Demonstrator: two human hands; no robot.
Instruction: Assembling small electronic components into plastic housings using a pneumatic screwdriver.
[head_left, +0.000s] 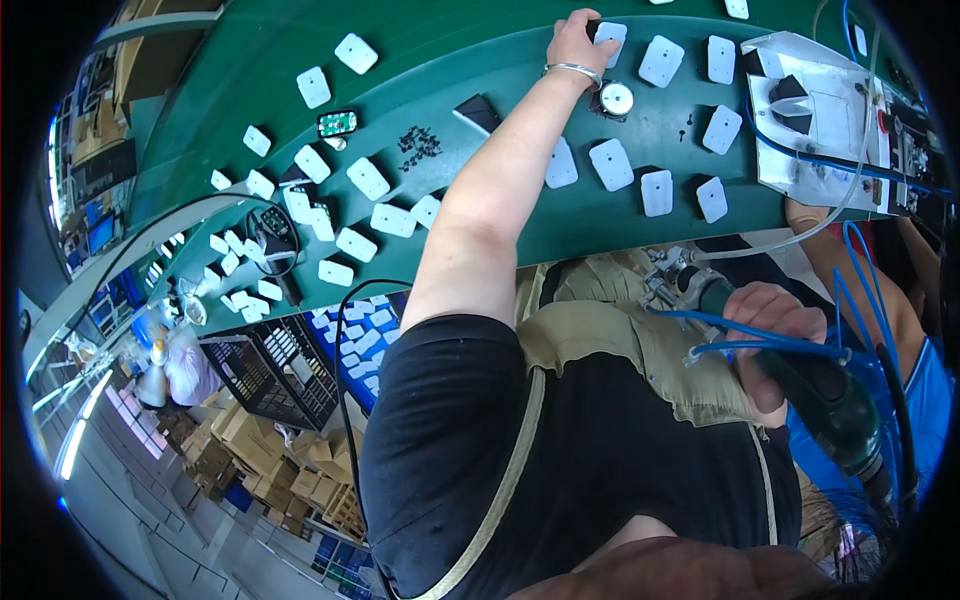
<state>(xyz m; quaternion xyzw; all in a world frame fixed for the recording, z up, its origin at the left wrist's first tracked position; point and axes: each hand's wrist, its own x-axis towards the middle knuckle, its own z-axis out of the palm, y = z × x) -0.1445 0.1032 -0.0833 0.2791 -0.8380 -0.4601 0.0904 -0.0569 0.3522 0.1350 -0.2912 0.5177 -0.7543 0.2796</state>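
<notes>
My left hand [576,42] reaches far across the green work surface, its fingers closed on a white plastic housing [609,42] with a dark underside. Just below that wrist lies a round white-faced part [615,98] with a dark rim. Close to my body, my right hand [775,315] wraps round a dark green power screwdriver [835,400]. The metal head [672,280] of this tool points up and left, with blue tubes running along it. Several more white housings [661,62] lie right of my left hand.
A green bench [560,235] carries scattered white housings, a pile of small black screws [418,147] and a green circuit board [337,123]. A metal fixture [815,130] with hoses stands at right. Beside me is another person's arm [870,270]. A blue tray [365,345] of white parts sits left.
</notes>
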